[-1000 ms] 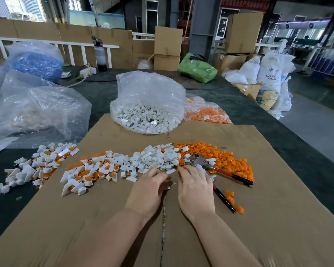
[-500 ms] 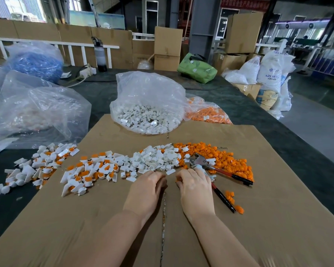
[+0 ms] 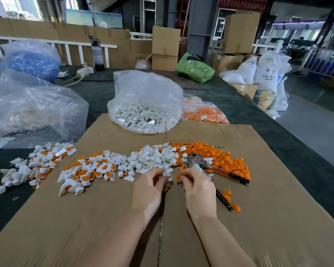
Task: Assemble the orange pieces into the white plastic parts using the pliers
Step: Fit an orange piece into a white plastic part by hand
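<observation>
My left hand (image 3: 149, 186) pinches a small white plastic part (image 3: 167, 175) at its fingertips, just above the cardboard sheet (image 3: 258, 218). Close beside it, my right hand (image 3: 198, 186) pinches an orange piece (image 3: 179, 176), a small gap away from the white part. The pliers (image 3: 216, 169) with red-black handles lie on the cardboard right behind my right hand, jaws toward the loose white parts pile (image 3: 154, 157). A heap of loose orange pieces (image 3: 220, 157) spreads to the right. Assembled white-and-orange parts (image 3: 89, 170) lie to the left.
A clear bag of white parts (image 3: 145, 105) and a bag of orange pieces (image 3: 204, 112) stand behind the cardboard. Large plastic bags (image 3: 31, 108) sit at the left on the dark table (image 3: 307, 166). A few stray orange pieces (image 3: 229, 199) lie near the lower plier handle.
Both hands lifted slightly from the cardboard. The left now shows a white part at its fingertips and the right an orange piece, held close together.
</observation>
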